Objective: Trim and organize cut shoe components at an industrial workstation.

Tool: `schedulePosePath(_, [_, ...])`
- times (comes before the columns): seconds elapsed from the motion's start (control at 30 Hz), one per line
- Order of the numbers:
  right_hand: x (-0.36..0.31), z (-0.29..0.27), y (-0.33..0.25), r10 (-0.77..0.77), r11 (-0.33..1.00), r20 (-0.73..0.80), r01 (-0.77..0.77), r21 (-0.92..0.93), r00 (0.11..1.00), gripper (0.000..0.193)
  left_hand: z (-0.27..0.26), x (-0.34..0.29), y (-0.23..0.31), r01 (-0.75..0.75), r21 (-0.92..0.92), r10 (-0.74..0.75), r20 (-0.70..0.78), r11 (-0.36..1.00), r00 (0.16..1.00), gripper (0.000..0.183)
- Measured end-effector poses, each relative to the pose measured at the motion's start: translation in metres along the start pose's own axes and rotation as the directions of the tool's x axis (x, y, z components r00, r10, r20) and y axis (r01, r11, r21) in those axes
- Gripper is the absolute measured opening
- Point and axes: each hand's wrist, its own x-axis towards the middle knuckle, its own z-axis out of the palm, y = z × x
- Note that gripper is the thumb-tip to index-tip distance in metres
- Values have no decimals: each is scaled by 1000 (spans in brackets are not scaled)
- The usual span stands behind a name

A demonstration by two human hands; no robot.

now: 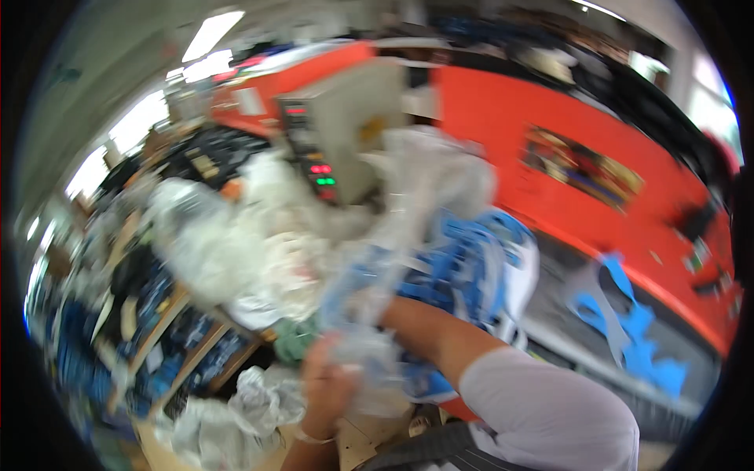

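A clear plastic bag point(377, 357) hangs in front of me, smeared by motion. My left hand point(326, 385), with a pale band at its wrist, is closed on the bag's near part. My right hand point(371, 304) reaches in from the right under a light sleeve and sits behind or inside the plastic; its fingers are hidden. Beyond it lies a heap of blue and white strapped pieces point(467, 267), with more clear plastic point(440, 169) above. Left of the hands is a pile of whitish plastic bags point(228, 243).
A grey machine box point(345, 118) with lit red and green displays stands behind the pile. An orange-red panel point(503, 110) runs along the right, above a grey surface with blue cut-out scraps point(636, 330). Crumpled bags point(228, 424) lie at lower left, near shelves point(184, 345) of blue pieces.
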Motion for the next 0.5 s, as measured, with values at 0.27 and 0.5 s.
schedulePosePath(0.27, [-185,-116,3,-137,991,-98,137,-1,986,38,-7,-65,-82,276,90,-289,199,957,936,36])
schedulePosePath(0.5, [-486,-105,86,546,650,-740,-756,78,393,95,15,-52,-164,151,-19,-145,184,988,972,45])
